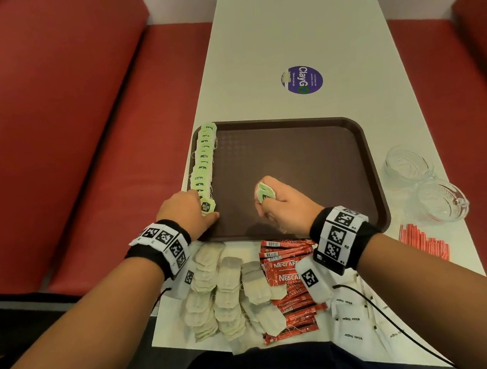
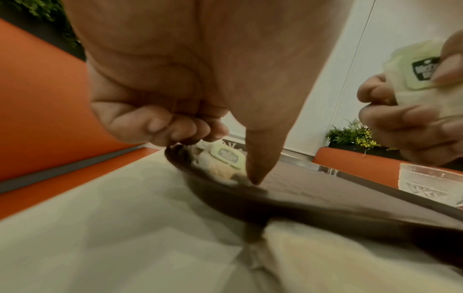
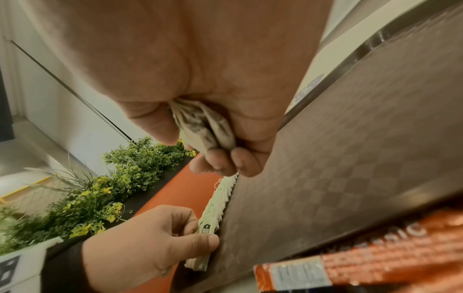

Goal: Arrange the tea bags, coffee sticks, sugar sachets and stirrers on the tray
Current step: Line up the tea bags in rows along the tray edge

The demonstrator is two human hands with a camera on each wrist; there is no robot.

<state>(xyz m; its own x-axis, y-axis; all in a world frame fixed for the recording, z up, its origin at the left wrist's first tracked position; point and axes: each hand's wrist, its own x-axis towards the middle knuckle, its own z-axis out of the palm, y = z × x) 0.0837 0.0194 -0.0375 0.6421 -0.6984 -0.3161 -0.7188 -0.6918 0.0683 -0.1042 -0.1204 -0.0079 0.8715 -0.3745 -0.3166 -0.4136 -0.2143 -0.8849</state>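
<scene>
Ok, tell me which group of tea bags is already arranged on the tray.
The green-tagged row along the tray's left edge. The others are a bundle in the right hand and tagless-looking stacks on the table in front of the tray.

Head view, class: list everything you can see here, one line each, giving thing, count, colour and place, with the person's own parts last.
Tray: one, dark brown, on the table.
Table: one, white, between the benches.
Tea bag row: many overlapping, green tags, along the tray's left edge.
Loose tea bags: many, off-white, piled on the table near the tray.
Coffee sticks: many, red, right of the loose tea bags.
Sugar sachets: several, white, near right.
Stirrers: a bundle, red, right of the tray.
Glass bowls: two, clear, right edge.
Sticker: one, purple, beyond the tray.
Benches: red, both sides.
Left hand: touches the row's near end.
Right hand: holds tea bags over the tray.
</scene>
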